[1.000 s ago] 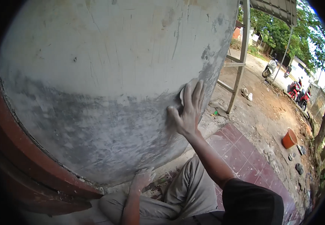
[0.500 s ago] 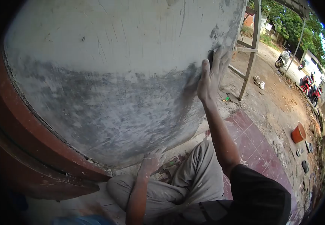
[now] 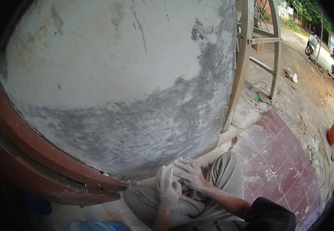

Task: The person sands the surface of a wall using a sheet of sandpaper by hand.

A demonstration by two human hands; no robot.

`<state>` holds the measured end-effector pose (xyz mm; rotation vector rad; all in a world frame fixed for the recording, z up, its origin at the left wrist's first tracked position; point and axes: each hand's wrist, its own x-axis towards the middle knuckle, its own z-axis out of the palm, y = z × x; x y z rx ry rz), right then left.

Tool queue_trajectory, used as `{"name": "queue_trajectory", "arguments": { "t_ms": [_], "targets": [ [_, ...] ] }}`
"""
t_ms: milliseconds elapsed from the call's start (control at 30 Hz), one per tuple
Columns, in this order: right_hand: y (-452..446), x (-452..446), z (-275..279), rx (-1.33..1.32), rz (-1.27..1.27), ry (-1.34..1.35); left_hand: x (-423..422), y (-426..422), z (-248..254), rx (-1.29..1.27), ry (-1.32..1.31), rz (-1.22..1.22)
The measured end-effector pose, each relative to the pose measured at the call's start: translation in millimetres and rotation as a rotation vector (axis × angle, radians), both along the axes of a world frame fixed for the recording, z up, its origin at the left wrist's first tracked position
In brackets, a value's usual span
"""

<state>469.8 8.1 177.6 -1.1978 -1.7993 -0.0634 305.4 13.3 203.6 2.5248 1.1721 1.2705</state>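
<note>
Left hand (image 3: 168, 186) and right hand (image 3: 192, 175) grip a thin, pale, flat sheet (image 3: 174, 168), apparently adjusting it. The next move needs an even hold.

Upper garment: black; the right sleeve (image 3: 272, 215) is short, wide and plain, ending near the elbow. Trousers (image 3: 228, 169): grey, long, loose-cut, creased at the knee. Forearms: uncovered. Left hand (image 3: 167, 184) and right hand (image 3: 190, 173): ungloved, coated with powdery dust, specks extending past the left wrist. Finer garment detail at the lower edge: too dark to establish.
</note>
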Motion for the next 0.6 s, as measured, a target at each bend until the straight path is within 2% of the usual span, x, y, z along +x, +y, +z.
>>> {"name": "queue_trajectory", "arguments": {
  "t_ms": [33,167,267,333,367,467,533,600],
  "targets": [
    [-5.2,-3.0,-22.3,-0.051,0.09,0.059,-0.6,-6.4,-2.9,-0.088,0.196,-0.003],
    [-32.0,-1.9,-78.3,-0.163,0.107,0.141,5.6,-27.8,-19.1,-0.122,0.381,0.076],
    [-41.7,0.8,-89.4,-0.223,0.053,0.268,13.2,-22.4,-20.0,-0.198,0.525,0.117],
    [-35.1,9.0,-88.6,-0.155,0.099,0.225,15.2,-8.9,-20.3,-0.366,0.589,-0.049],
    [-31.0,15.4,-86.5,-0.097,0.119,0.184,18.5,-5.5,-18.5,-0.36,0.577,-0.024],
    [-22.8,24.6,-65.8,0.012,0.148,0.125,31.5,10.2,-5.5,-0.291,0.598,-0.056],
    [-10.0,36.5,-53.1,0.056,0.198,0.117,38.4,24.7,11.7,-0.103,0.674,-0.171],
    [-0.4,48.6,-26.7,0.255,0.055,0.277,39.5,37.5,48.2,-0.051,0.63,-0.143]
  ]
}}
